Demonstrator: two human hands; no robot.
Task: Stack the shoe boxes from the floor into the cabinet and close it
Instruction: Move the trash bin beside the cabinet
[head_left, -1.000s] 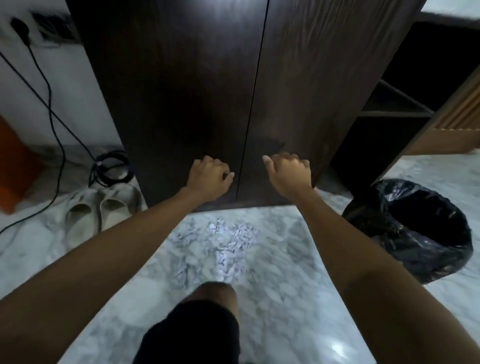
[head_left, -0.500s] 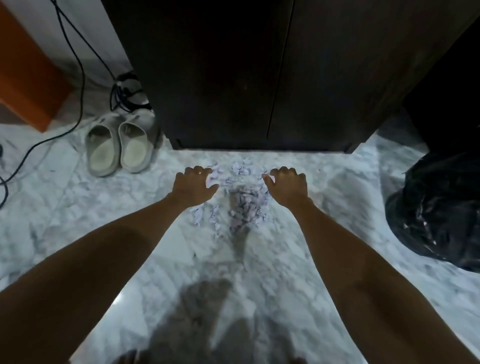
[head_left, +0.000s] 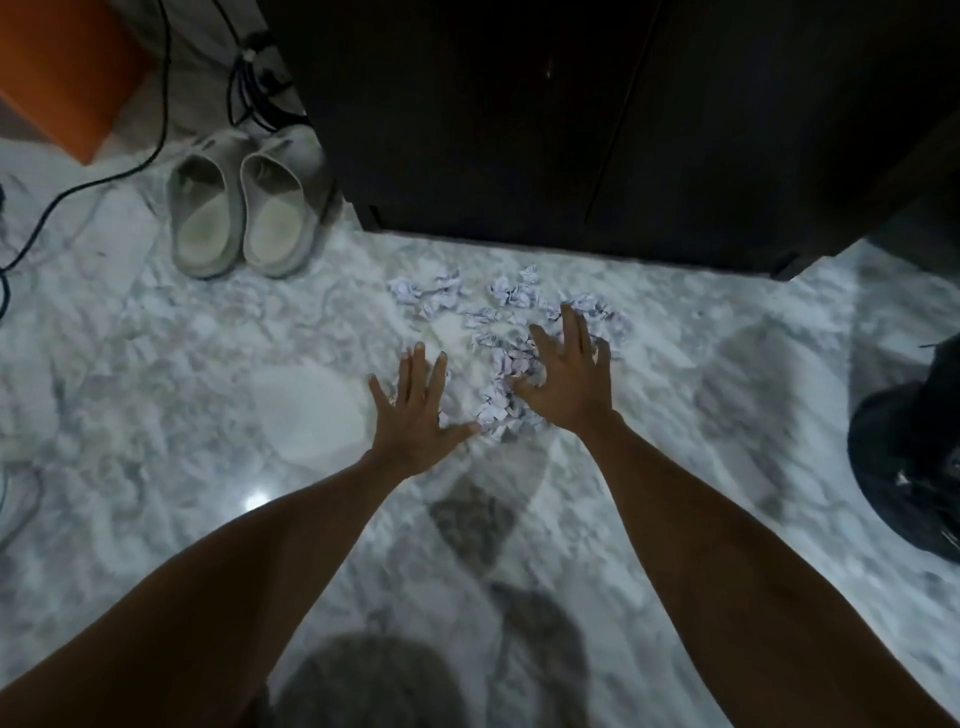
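Observation:
The dark wooden cabinet (head_left: 545, 119) fills the top of the head view, and both of its doors are closed. No shoe box is in sight. On the marble floor in front of it lies a pile of crumpled paper scraps (head_left: 498, 332). My left hand (head_left: 415, 415) hovers with fingers spread at the pile's left edge. My right hand (head_left: 566, 379) is spread over the pile's right part, fingers straight. Neither hand holds anything.
A pair of pale slippers (head_left: 244, 208) stands left of the cabinet, beside black cables (head_left: 156, 104) and an orange object (head_left: 62, 67). A bin lined with a black bag (head_left: 914, 467) sits at the right edge. The floor is glossy marble (head_left: 208, 389).
Both hands left the cabinet doors and dropped to the paper pile on the floor. Their curled fingers have spread out flat. The view tilted downward.

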